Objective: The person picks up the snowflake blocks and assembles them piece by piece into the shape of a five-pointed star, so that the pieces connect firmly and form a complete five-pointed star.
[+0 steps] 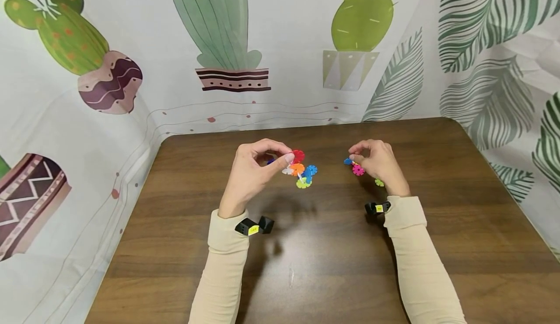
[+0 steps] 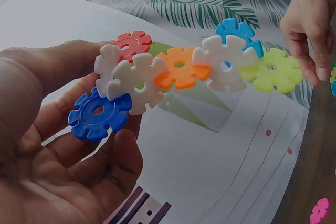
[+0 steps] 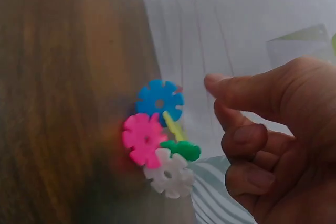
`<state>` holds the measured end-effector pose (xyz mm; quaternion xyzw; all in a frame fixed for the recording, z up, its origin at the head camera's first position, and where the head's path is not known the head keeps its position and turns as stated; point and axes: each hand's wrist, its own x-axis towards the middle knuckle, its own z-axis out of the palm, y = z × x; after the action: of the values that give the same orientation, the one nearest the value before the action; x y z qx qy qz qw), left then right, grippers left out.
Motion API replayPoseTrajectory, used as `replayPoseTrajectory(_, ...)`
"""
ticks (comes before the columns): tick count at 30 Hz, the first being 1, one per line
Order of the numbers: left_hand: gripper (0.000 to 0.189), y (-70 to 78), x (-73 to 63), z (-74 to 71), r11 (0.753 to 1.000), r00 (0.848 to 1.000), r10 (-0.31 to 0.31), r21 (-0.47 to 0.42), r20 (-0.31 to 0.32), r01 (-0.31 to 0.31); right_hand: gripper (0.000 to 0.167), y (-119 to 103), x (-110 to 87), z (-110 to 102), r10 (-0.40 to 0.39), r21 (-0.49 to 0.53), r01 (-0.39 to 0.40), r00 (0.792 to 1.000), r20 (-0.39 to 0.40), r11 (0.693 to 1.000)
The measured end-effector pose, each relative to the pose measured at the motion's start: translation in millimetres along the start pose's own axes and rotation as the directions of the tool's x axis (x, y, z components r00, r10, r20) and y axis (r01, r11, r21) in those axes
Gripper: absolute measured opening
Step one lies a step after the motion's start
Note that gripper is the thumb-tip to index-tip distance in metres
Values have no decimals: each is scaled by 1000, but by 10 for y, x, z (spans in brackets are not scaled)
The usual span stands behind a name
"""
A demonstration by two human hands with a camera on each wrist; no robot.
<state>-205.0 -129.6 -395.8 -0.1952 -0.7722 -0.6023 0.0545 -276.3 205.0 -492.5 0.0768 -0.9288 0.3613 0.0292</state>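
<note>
The disc chain (image 1: 297, 169) is above the table (image 1: 323, 265), left of the disc cluster (image 1: 358, 170).

Smooth plastic discs (image 2: 179, 78), wood-grain table (image 1: 332, 275), cloth sleeves (image 1: 218, 285)

The counter (image 1: 328, 246) is dark brown with a wood grain, its far corners rounded. A pink disc (image 3: 137, 140), notched all round, sits on it. Just left of and beyond that disc is a blue disc (image 3: 149, 98); a yellow disc (image 3: 174, 127), a green disc (image 3: 185, 150) and a white disc (image 3: 178, 178) bunch beside it, though whether they interlock is unclear. A lime disc (image 1: 379, 182) lies to its right, slightly nearer. Well apart, nearer and left of it, the surface bears a pale mark (image 1: 291, 276).
</note>
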Motion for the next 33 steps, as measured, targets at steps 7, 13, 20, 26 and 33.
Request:
replayPoseTrajectory(7, 4, -13, 12, 5, 1000, 1000, 4, -5, 5, -4, 18, 52, 21, 98, 14, -121, -7, 998, 56, 993)
replayPoseTrajectory(13, 6, -25, 15, 8, 1000, 1000, 18, -25, 12, -17, 19, 54, 8, 153, 57, -155, -45, 996, 73, 987)
replayPoseTrajectory(20, 4, -13, 8, 12, 1000, 1000, 3, -17, 11, -3, 16, 46, -8, 166, 38, -156, -28, 997, 61, 987)
replayPoseTrajectory(26, 4, -18, 7, 17, 1000, 1000, -2, -17, 10, 3, 11, 50, -3, 169, -24, -143, 24, 1000, 1, 989)
replayPoseTrajectory(33, 4, -17, 11, 12, 1000, 1000, -1, -12, 11, 1, 7, -34, 1, 99, -123, -50, 117, 985, -120, 992)
